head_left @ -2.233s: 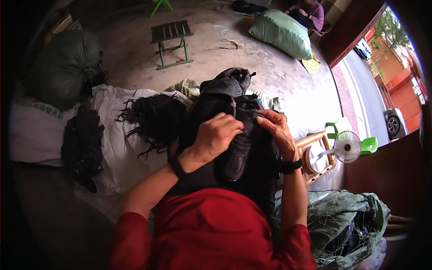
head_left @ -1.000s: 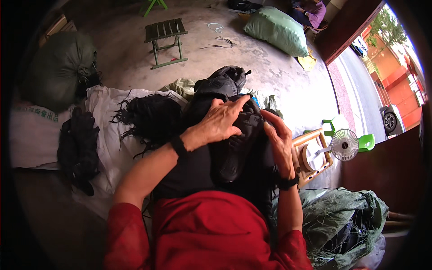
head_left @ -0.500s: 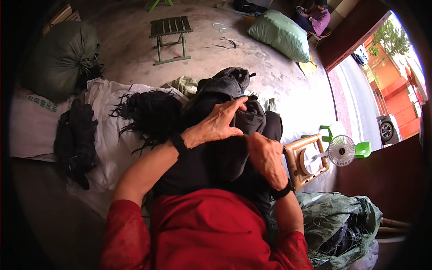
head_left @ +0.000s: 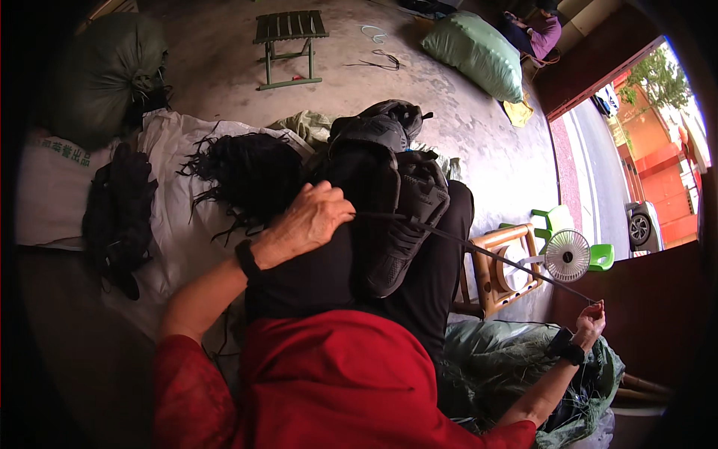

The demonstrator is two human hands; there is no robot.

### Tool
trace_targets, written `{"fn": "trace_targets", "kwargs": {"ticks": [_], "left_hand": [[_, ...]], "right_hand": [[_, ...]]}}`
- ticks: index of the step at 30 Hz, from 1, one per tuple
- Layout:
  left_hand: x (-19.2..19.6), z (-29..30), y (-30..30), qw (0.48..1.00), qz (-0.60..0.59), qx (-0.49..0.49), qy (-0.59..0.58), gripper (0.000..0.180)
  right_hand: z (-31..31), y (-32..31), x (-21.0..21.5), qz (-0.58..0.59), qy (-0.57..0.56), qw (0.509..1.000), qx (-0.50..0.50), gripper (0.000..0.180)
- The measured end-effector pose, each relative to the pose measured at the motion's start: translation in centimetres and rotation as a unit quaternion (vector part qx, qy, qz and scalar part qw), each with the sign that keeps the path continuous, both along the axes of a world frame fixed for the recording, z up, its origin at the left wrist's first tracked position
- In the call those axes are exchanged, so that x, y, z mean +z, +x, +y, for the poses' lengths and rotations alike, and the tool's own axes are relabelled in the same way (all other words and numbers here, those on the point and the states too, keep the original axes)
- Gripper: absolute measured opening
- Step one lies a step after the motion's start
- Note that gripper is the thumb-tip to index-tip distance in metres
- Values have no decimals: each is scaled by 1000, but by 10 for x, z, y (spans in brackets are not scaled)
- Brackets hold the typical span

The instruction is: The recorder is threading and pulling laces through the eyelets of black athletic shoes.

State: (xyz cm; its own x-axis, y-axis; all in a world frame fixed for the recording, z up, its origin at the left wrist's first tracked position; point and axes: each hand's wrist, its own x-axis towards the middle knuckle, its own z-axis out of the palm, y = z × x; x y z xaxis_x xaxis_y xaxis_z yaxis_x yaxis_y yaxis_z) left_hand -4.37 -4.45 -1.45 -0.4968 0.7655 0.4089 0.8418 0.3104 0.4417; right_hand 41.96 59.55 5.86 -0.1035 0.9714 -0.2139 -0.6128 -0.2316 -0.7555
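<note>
A black shoe (head_left: 400,243) rests on my dark-trousered lap, its toe toward me. A long black shoelace (head_left: 485,250) is stretched tight across it, slanting down to the right. My left hand (head_left: 315,218) is closed on the lace at the shoe's left side. Far out to the right, my right hand (head_left: 590,322) pinches the lace near its other end. More black shoes (head_left: 368,141) lie just beyond, at my knees. A heap of black laces (head_left: 250,176) spreads on a white sack (head_left: 168,202) to the left.
A dark bundle (head_left: 123,221) and a stuffed green sack (head_left: 112,75) lie left. Right of my knees, a bamboo stool (head_left: 490,280) bears a small fan (head_left: 567,255); a green mesh sack (head_left: 508,359) lies nearer. Ahead are a folding stool (head_left: 290,27), a pale-green sack (head_left: 475,56) and a seated person (head_left: 542,34).
My hands have drawn apart: the right swung far out to the right, the left shifted left and slightly up. The lace is now stretched between them, and the shoe on my lap is uncovered.
</note>
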Motion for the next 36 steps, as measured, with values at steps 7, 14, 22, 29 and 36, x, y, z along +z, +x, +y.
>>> {"fn": "trace_targets", "kwargs": {"ticks": [7, 14, 22, 29, 36], "left_hand": [[17, -12, -56, 997, 52, 47, -32, 8], [14, -15, -102, 988, 125, 86, -35, 8], [11, -58, -143, 861, -477, 128, 121, 23], [-48, -155, -234, 503, -613, -13, 609, 21], [-46, -383, -269, 618, -402, 240, 632, 25]], "right_hand": [[11, 3, -14, -77, -1, 988, 135, 25], [32, 5, -41, 64, -95, 993, -26, 24], [-19, -72, -136, -48, -20, 981, 185, 9], [-246, -220, -69, -261, 184, 908, 271, 22], [-374, -302, -43, -373, 395, 711, 446, 14]]}}
